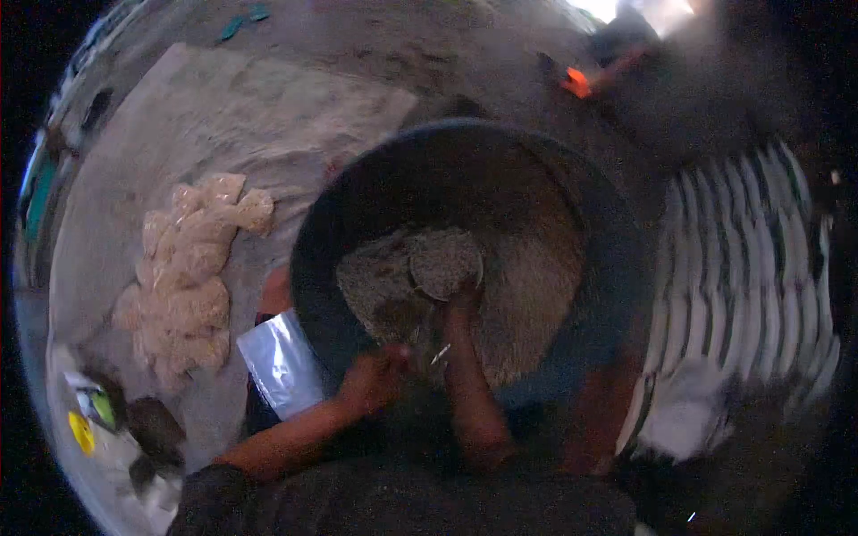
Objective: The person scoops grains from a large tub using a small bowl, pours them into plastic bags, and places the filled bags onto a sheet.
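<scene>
A large dark round tub [617,259] stands in front of me, with loose grainy material [527,295] inside it. My right hand [460,299] reaches into the tub and is closed on a small round bowl [445,261] filled with the same grain. Near the tub's close edge, my left hand [380,371] is closed; what it holds, if anything, is too dark and blurred to make out. A stack of clear plastic bags [281,364] lies by my left forearm, at the tub's near left side.
Several filled clear bags [192,277] lie heaped on a pale sheet [295,98] to the left. Ridged, striped material [742,277] and a whitish bundle [686,415] are at the right. Something glowing orange [577,82] shows at the back.
</scene>
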### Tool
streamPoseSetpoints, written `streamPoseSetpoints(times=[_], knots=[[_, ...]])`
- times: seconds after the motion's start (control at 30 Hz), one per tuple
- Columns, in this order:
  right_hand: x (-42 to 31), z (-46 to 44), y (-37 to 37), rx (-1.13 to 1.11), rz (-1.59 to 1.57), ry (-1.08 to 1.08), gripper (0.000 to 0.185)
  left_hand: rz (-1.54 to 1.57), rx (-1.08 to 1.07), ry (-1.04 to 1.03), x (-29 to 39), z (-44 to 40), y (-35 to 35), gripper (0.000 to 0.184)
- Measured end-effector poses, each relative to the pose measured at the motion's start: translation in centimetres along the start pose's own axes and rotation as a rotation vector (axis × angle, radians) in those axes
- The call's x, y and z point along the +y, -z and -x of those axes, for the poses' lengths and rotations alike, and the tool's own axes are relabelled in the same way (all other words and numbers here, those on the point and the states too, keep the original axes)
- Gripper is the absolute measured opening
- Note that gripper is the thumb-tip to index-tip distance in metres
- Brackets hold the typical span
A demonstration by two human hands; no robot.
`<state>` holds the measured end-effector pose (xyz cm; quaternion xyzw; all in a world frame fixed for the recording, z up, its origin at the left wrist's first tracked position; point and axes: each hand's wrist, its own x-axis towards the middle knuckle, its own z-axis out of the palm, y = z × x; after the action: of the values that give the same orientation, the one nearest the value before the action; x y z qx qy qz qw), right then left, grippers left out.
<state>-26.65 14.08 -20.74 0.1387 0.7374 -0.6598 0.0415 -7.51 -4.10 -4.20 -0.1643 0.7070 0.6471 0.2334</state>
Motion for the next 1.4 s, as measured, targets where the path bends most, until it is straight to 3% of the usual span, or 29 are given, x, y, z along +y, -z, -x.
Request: streamPoseSetpoints(times=[0.03,0.07,0.13,0.2,0.27,0.37,0.4,0.47,0.53,0.57,0.63,0.67,0.73,0.77,0.8,0.83,0.9,0.97,1.0,1.07,1.13,1.17,1.2,1.27,1.33,1.37,1.4], knots=[[1.1,1.7,2.0,0.071,0.035,0.023,0.059,0.017,0.011,0.056,-0.8,-0.2,-0.3,0.028],[2.4,3.3,3.7,0.187,0.379,0.153,0.060,-0.039,0.127,0.010,-2.5,-0.9,-0.5,0.026],[3.1,6.9,5.4,0.300,-0.470,-0.089,0.057,-0.140,0.300,-0.099,-4.3,-1.9,-0.2,0.024],[2.3,10.5,6.2,0.375,-0.619,-0.191,0.056,-0.194,0.378,-0.177,-1.4,0.0,0.5,0.023],[-1.4,13.0,7.5,0.387,-0.015,-0.270,0.057,-0.088,0.278,-0.263,1.6,1.6,0.7,0.023],[-1.4,13.1,8.5,0.267,-0.103,-0.104,0.063,0.076,0.121,-0.387,-0.2,1.7,4.7,0.021],[-3.3,13.2,8.8,0.202,-0.315,-0.195,0.064,0.095,0.097,-0.425,-1.4,1.3,6.1,0.021],[-10.0,14.8,9.6,0.022,-0.697,-0.388,0.066,-0.174,0.390,-0.599,-1.0,-1.2,7.9,0.025],[-12.2,15.1,10.3,-0.352,-0.915,-0.318,0.065,-0.424,0.866,-0.742,-0.6,-5.3,7.6,0.035],[-13.3,15.5,10.3,-0.540,-1.014,-0.295,0.065,-0.740,0.636,-0.771,-1.2,-7.0,6.4,0.041],[-16.5,16.7,9.9,-0.715,-1.087,-0.369,0.067,-0.794,0.339,-0.665,-1.7,-7.8,1.1,0.046],[-17.7,16.8,9.5,-0.803,-1.109,-0.415,0.068,-0.373,0.167,-0.567,-0.9,-8.0,-1.4,0.043],[-14.6,14.3,11.2,-0.739,-0.406,0.593,0.069,0.357,-0.095,-0.386,1.3,-8.1,-4.6,0.039],[-12.1,13.7,13.0,-0.722,-0.274,0.600,0.068,0.653,-0.225,-0.294,2.7,-8.2,-5.2,0.037],[-9.6,13.1,14.8,-0.708,-0.141,0.608,0.068,0.650,-0.251,-0.248,2.7,-7.9,-5.1,0.039],[-10.0,12.8,15.3,-0.784,-0.236,0.213,0.065,0.643,-0.280,-0.194,2.2,-7.6,-5.0,0.042],[-12.4,12.0,15.3,-0.790,-0.469,-0.512,0.061,0.194,-0.136,-0.405,0.9,-7.8,-5.2,0.033],[-13.0,10.1,16.8,-0.784,-0.444,-0.617,0.060,0.057,-0.071,-0.515,0.2,-9.0,-6.1,0.029],[-12.9,9.3,18.0,-0.773,-0.435,-0.662,0.059,0.156,-0.092,-0.559,-0.7,-10.0,-7.0,0.028],[-10.9,5.3,20.1,-0.820,-0.305,-0.718,0.057,0.146,-0.118,-0.530,-0.4,-10.7,-7.3,0.028],[-11.6,4.0,20.5,-0.807,-0.233,-0.834,0.054,-0.057,-0.075,-0.392,2.9,-7.3,-6.7,0.027],[-12.6,4.1,19.2,-0.756,0.076,-0.706,0.052,-0.161,-0.032,-0.324,4.8,-5.2,-6.6,0.027],[-15.0,4.6,16.7,-0.695,0.379,-0.576,0.051,-0.147,0.081,-0.467,3.8,-5.5,-7.9,0.028],[-15.7,3.7,16.0,-0.653,0.504,-0.539,0.048,-0.111,0.293,-0.737,-0.8,-6.8,-11.4,0.028],[-13.0,1.1,17.4,-0.768,0.549,-0.565,0.048,0.130,0.354,-0.639,-5.1,-10.1,-13.7,0.029],[-12.4,-0.3,16.6,-0.879,0.773,-0.488,0.049,0.251,0.390,-0.583,-6.1,-11.3,-14.4,0.029],[-15.6,2.1,12.7,-0.701,0.996,-0.557,0.048,0.138,0.322,-0.447,-4.2,-10.0,-12.8,0.030]])
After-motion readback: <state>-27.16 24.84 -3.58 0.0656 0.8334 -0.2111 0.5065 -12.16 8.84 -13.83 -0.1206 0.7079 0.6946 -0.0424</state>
